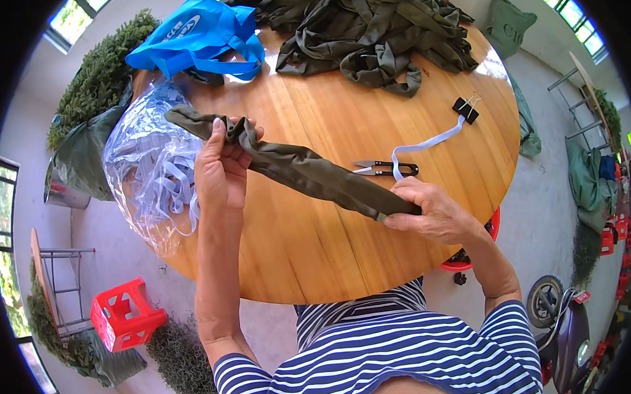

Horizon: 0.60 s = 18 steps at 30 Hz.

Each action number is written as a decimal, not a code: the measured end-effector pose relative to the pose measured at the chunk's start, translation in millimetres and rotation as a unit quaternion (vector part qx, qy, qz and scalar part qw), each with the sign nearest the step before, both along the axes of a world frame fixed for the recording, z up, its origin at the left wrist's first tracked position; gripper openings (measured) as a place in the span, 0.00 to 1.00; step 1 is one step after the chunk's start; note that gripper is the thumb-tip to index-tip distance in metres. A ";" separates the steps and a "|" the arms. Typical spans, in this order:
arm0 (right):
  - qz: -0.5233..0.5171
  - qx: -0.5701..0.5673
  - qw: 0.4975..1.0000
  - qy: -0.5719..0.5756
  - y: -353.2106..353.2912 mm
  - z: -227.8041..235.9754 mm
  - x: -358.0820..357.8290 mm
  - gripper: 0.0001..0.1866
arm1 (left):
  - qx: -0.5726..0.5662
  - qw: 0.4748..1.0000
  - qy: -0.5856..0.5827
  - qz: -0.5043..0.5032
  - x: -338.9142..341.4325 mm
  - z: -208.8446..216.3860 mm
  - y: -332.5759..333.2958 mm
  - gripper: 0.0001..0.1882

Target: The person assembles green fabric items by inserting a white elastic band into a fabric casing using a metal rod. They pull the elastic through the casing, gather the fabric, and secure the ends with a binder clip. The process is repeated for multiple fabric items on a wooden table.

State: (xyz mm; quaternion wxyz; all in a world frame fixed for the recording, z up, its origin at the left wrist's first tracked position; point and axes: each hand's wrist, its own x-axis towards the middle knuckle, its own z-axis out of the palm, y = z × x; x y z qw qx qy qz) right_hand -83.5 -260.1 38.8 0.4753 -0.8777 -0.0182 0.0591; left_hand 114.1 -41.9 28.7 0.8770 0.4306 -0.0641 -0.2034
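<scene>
A long olive-green fabric strip [308, 173], gathered in places, stretches slantwise above the round wooden table. Near its upper left end, my left hand [223, 165] pinches it between thumb and fingers, where the cloth is bunched. My right hand [434, 210] grips its lower right end. From beside my right hand, a white elastic band [425, 142] runs to a black binder clip [467, 110] on the table; whether the band is also in my fingers is hidden. Black-handled thread snips [387, 168] lie just beyond that hand, partly under the band.
A clear plastic bag [151, 168] of white elastic lies at the left of the wooden table [297, 267]. Behind it are a blue bag [199, 38] and a heap of olive strips [386, 35]. A red stool [127, 315] stands on the floor at left, a motorbike [567, 334] at right.
</scene>
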 end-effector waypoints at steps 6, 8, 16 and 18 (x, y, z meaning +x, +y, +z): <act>-0.032 -0.051 0.993 -0.105 7.3 19.0 7.3 0.28 | 0.029 0.999 -0.016 -0.018 -27.0 0.4 -14.6 0.14; -0.086 0.033 0.992 -0.084 18.8 34.9 22.3 0.34 | 0.034 0.999 -0.008 -0.026 -36.8 2.0 -20.6 0.14; 0.007 0.094 0.991 0.097 18.5 15.0 28.9 0.28 | 0.030 0.999 -0.028 0.016 -20.0 -4.2 -7.8 0.14; -0.012 0.115 0.989 0.097 16.6 12.8 23.6 0.28 | 0.024 0.999 -0.017 -0.015 -24.7 -7.6 -11.7 0.15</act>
